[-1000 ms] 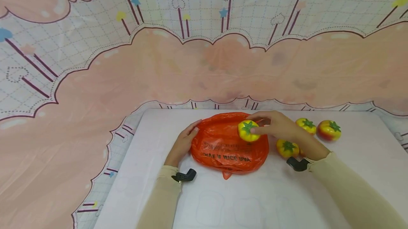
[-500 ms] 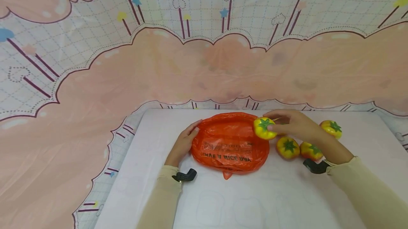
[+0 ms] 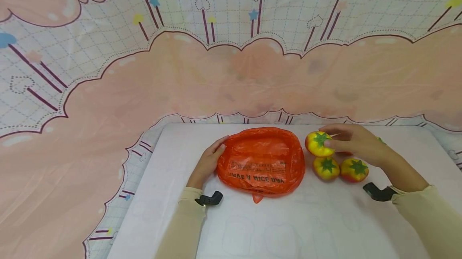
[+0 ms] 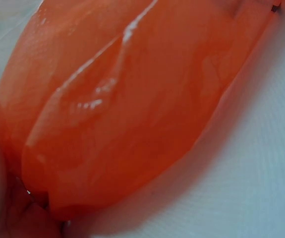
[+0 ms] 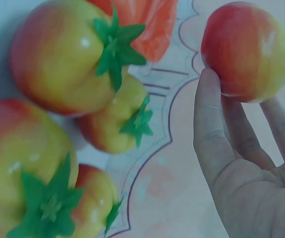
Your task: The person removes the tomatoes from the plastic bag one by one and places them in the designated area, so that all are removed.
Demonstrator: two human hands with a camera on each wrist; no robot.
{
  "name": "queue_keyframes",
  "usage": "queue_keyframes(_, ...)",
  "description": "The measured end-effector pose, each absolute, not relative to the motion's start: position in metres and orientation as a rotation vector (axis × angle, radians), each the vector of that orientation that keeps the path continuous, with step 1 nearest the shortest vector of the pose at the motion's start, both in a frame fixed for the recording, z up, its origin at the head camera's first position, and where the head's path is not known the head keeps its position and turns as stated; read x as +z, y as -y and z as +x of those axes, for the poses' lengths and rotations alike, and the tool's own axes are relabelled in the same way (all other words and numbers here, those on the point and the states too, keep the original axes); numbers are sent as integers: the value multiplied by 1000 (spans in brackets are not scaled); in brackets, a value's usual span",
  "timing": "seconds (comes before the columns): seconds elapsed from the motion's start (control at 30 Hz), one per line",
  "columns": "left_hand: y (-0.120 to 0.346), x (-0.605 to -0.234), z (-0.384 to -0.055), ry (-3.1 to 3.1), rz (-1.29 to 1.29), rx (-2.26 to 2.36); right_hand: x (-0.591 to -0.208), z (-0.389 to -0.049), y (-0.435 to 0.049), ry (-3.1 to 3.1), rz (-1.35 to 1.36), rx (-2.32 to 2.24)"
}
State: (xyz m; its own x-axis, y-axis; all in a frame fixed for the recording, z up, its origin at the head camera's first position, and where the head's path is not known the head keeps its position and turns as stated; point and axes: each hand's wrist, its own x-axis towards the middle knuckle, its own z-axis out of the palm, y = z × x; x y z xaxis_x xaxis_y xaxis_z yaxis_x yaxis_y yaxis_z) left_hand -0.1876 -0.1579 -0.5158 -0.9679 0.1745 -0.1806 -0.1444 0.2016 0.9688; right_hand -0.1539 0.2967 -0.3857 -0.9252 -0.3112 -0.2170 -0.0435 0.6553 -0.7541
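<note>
An orange-red plastic bag [image 3: 258, 152] with printed lettering lies in the middle of the white table, its mouth spread. My left hand [image 3: 206, 164] holds the bag's left rim; in the left wrist view the bag [image 4: 127, 114] fills much of the picture. Right of the bag, my right hand [image 3: 357, 142] pinches a yellow-and-red tomato-like fruit [image 3: 319, 145] with a green star-shaped top. In the right wrist view its fingertips press round that fruit [image 5: 246, 52]. Similar fruits [image 3: 354, 170] sit just below the hand, and others behind it are mostly hidden.
The white table [image 3: 252, 231] stretches in front of the bag. A patterned cloth [image 3: 231, 78] hangs behind it. Several fruits [image 5: 63, 59] stand close together in the right wrist view. Black wrist devices [image 3: 379, 192] sit on both wrists.
My right hand has carried the fruit rightward, from over the bag to above the other fruits. The front fruits now show more fully. My left hand and the bag have stayed put.
</note>
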Motion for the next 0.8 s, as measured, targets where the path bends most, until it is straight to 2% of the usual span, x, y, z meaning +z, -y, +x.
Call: queue_keyframes(0.8,159,-515,-187,-2238,59,1831,-394,-135,-358,-2636,-202,-1162)
